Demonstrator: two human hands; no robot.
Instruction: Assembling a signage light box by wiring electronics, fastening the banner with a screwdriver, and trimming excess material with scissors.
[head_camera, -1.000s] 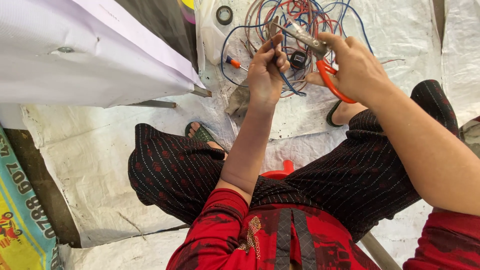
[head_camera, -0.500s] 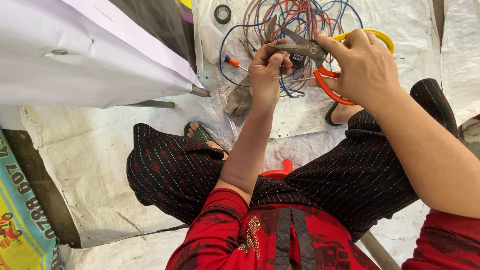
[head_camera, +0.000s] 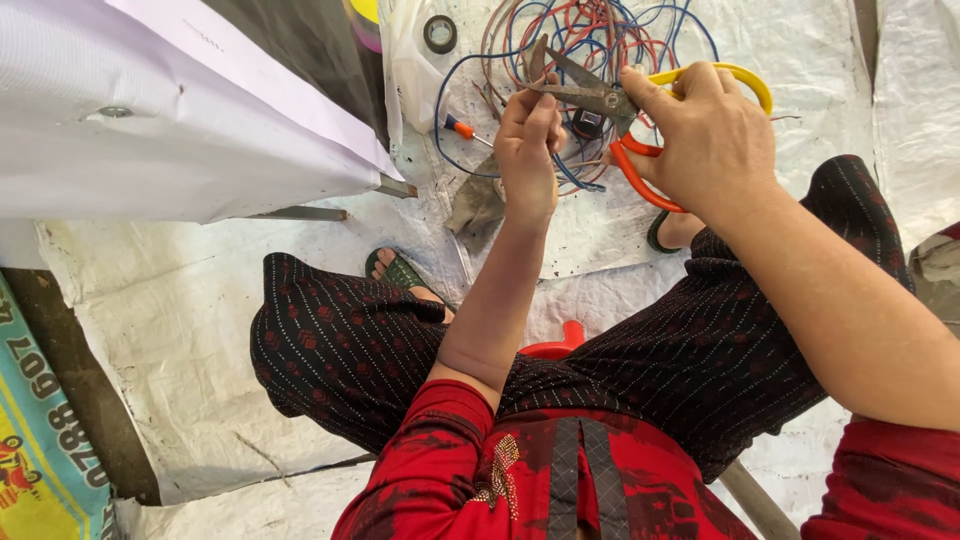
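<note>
Right hand (head_camera: 705, 140) gripping orange-and-yellow-handled metal scissors (head_camera: 640, 125), blades parted, left hand (head_camera: 528, 150) pinching thin wire end (head_camera: 535, 85) at blades, above tangled red-blue wires (head_camera: 620, 30).

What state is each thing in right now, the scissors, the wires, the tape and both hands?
Scissors: blades open, held in the air.
Right hand: closed on the orange and yellow scissor handles.
Left hand: fingertips pinched together at the blades; what they pinch is too small to tell.
Wires: loose tangle on the white sheet.
Tape roll: lying flat.
Screwdriver: lying down, untouched.
</note>
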